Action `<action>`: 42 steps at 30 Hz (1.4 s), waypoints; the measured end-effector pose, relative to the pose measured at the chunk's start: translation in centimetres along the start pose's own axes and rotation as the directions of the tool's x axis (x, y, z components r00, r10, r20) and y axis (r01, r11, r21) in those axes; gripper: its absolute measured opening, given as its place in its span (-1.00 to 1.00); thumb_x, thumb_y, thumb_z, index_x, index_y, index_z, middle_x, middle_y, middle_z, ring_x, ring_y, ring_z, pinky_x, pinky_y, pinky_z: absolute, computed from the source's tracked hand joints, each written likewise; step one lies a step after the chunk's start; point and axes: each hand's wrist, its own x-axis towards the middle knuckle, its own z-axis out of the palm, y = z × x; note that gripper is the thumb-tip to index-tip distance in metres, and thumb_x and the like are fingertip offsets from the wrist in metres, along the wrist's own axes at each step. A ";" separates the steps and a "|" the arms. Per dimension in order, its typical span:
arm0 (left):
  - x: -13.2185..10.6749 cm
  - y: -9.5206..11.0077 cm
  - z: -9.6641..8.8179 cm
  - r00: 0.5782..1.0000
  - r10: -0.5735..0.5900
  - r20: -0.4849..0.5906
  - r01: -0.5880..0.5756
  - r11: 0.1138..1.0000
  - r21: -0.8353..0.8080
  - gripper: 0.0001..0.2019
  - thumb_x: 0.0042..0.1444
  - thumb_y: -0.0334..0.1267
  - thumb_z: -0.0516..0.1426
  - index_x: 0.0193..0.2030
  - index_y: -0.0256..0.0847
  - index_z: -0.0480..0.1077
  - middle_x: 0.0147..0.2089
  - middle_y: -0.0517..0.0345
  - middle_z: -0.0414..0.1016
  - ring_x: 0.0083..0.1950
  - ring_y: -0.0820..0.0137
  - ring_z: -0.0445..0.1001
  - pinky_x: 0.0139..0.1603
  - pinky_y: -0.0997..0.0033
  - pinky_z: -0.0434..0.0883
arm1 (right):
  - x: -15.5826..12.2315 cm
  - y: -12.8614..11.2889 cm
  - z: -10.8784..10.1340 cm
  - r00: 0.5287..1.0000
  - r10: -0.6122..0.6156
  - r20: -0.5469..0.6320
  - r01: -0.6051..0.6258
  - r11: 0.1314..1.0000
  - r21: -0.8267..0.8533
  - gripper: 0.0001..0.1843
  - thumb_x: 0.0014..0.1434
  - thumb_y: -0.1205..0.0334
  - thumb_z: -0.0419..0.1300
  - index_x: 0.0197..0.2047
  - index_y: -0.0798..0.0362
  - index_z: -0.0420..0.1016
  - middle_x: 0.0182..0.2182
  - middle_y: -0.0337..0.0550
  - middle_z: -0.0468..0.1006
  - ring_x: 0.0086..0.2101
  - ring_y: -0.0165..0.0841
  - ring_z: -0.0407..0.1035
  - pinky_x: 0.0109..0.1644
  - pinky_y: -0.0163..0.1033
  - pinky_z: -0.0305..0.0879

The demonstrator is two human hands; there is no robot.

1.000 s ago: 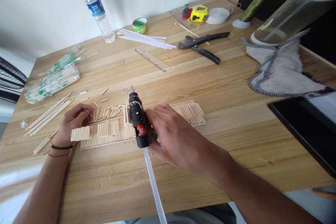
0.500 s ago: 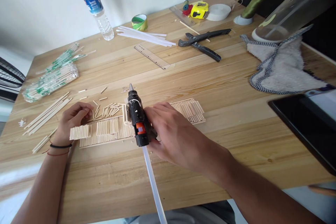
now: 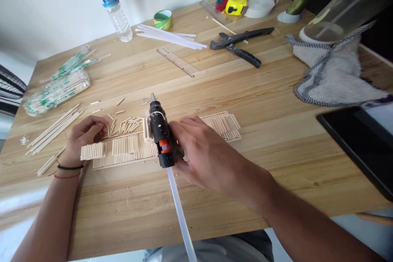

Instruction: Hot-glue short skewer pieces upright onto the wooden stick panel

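My right hand (image 3: 205,153) is wrapped round the handle of a black hot glue gun (image 3: 159,131), its nozzle pointing away from me. A long clear glue stick (image 3: 181,213) runs out of its rear. Beneath the gun lies a long panel of short wooden sticks (image 3: 123,156) set side by side, with smaller stick rows on top; the gun and my hand cover its middle. At the panel's left end, my left hand (image 3: 84,135) has its thumb and fingers pinched together; whatever is between them cannot be made out. Loose short sticks (image 3: 130,125) lie just right of those fingers.
Long sticks (image 3: 57,127) and bagged sticks (image 3: 58,90) lie at the left. Farther back are a ruler (image 3: 178,62), white glue sticks (image 3: 172,37), a black cutter (image 3: 239,46), tape roll (image 3: 163,19) and water bottle (image 3: 112,6). A cloth (image 3: 334,73) and black tablet (image 3: 353,147) sit at the right.
The view has shifted slightly, so the things on the table appear a little higher. Both hands keep nearly the same places, and the glue gun stays over the stick panel.
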 end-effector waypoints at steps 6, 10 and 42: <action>0.2 -0.3 -0.2 1.000 -0.001 -0.006 0.001 1.000 0.003 -0.83 0.02 -0.16 0.33 -0.29 -0.20 0.59 -0.41 0.18 0.51 -0.40 0.46 0.39 -0.40 0.48 0.27 | -0.1 0.0 0.0 1.000 -0.012 -0.003 0.012 1.000 -0.005 -0.83 0.21 0.43 0.30 -0.21 0.08 0.37 -0.32 -0.15 0.51 -0.28 -0.22 0.35 0.00 -0.11 0.24; 0.2 -0.3 -0.1 1.000 0.023 0.008 -0.023 1.000 0.014 -0.83 0.04 -0.17 0.32 -0.28 -0.20 0.59 -0.41 0.18 0.50 -0.41 0.46 0.38 -0.42 0.47 0.26 | -0.1 0.0 0.0 1.000 -0.003 0.001 0.003 1.000 -0.003 -0.82 0.21 0.41 0.31 -0.18 0.08 0.37 -0.29 -0.13 0.53 -0.25 -0.20 0.36 -0.01 -0.11 0.24; -0.1 0.7 0.9 0.996 0.061 -0.064 -0.057 0.997 0.055 -0.91 0.02 -0.31 0.28 -0.32 -0.23 0.60 -0.45 0.18 0.53 -0.44 0.49 0.42 -0.43 0.52 0.32 | -0.1 -0.2 -0.3 0.997 0.057 0.047 -0.057 0.998 -0.019 -0.81 0.25 0.38 0.30 -0.23 0.02 0.32 -0.31 -0.14 0.50 -0.25 -0.20 0.37 0.00 -0.08 0.27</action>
